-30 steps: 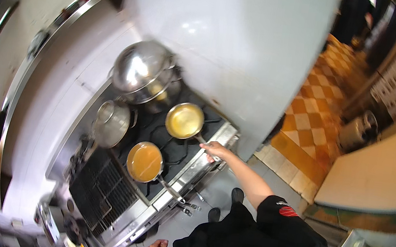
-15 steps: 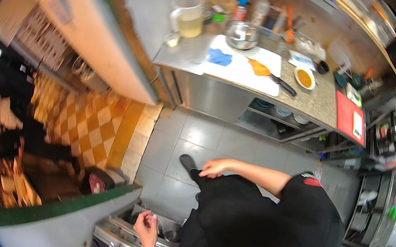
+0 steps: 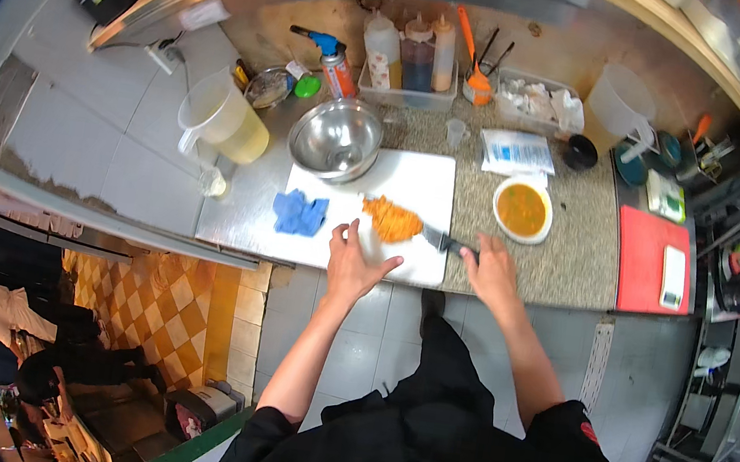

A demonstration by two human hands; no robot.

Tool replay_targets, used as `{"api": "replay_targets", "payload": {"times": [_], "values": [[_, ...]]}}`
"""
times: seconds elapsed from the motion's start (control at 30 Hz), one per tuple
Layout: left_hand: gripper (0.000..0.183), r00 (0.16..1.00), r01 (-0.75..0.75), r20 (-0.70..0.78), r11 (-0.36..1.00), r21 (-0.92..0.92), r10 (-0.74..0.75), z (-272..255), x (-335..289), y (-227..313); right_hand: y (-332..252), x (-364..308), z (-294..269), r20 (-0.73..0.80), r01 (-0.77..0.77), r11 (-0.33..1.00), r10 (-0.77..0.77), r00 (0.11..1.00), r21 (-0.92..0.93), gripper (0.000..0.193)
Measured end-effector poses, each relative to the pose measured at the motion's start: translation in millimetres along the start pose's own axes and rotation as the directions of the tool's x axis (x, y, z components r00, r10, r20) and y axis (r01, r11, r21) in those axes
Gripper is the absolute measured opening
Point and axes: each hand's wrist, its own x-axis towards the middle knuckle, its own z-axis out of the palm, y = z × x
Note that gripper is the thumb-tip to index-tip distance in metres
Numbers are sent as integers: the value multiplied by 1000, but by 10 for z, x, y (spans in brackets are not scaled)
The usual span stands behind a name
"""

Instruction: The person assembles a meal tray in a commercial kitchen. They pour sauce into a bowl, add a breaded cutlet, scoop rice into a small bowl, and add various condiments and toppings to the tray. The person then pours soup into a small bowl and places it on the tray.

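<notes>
A golden-orange breaded piece of food [image 3: 393,222] lies on the white cutting board [image 3: 433,179]. Beside it, a black-handled utensil [image 3: 454,244] has its flat metal blade against or under the food's right end; whether it is a knife or a spatula I cannot tell. My right hand [image 3: 492,277] is at the handle's end, thumb and fingers apart around it. Over the board's front edge, just below the food, my left hand [image 3: 353,269] is spread and holds nothing. A crumpled blue cloth [image 3: 300,213] rests on the board's left side.
Behind the board stand a steel bowl [image 3: 335,140], a pitcher of yellowish liquid [image 3: 227,123] and a blowtorch [image 3: 335,68]. To the right are a bowl of orange soup [image 3: 522,210], a white-blue packet [image 3: 517,152] and a red board [image 3: 649,263]. A shelf [image 3: 400,6] overhangs the counter.
I have turned to face the counter, which now fills the middle of the view. Both hands have come up from beside my body to the cutting board, the right one reaching the utensil's handle.
</notes>
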Motion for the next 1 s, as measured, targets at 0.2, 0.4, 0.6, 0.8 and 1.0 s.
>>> {"api": "replay_targets", "payload": {"times": [0.2,0.4,0.6,0.8,1.0], "values": [[131,970,131,173,967,216,-170,387,765,442,645,505,428,554,-292,864,18,832,410,37],[117,983,106,128,972,208,-135,512,816,372,699,796,541,863,-651,595,-160,479,472,31],[119,982,35,177,987,157,-63,513,857,294,604,623,548,784,-563,602,-184,592,567,33],[115,951,-232,240,962,145,194,325,951,546,380,103,401,708,-640,383,-52,705,666,30],[108,732,-601,384,799,-27,563,383,1294,1540,177,-481,-62,538,-601,98,347,768,793,28]]}}
